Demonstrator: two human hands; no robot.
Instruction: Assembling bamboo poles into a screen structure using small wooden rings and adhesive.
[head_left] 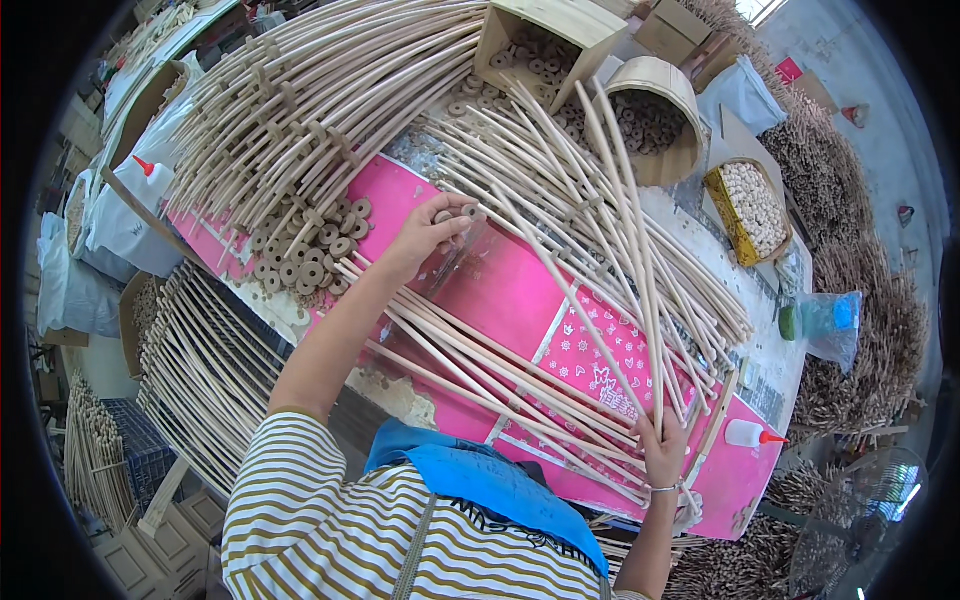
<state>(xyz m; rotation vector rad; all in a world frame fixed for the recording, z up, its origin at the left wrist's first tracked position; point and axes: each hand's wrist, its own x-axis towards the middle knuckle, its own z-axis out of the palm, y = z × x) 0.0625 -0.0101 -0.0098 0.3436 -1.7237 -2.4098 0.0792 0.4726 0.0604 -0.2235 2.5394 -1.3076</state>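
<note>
My left hand [432, 235] is closed over small round wooden discs with centre holes. One wooden disc [471, 211] sits at its fingertips, at the tip of a thin wooden rod [490, 213]. My right hand [660, 448] is wrapped round the near ends of several long wooden rods [640, 250], which fan out away from me. Left of that hand, more loose rods [500, 365] lie across the pink table covering. A heap of wooden discs [310, 245] is spread to the left of my left hand.
Stacked rods with discs on them [330, 90] fill the far left. A wooden box [545, 30] and a round wooden tub [655, 110] hold discs. A yellow box [750, 212] holds pale beads. Glue bottles with red tips stand left and lie right [745, 433].
</note>
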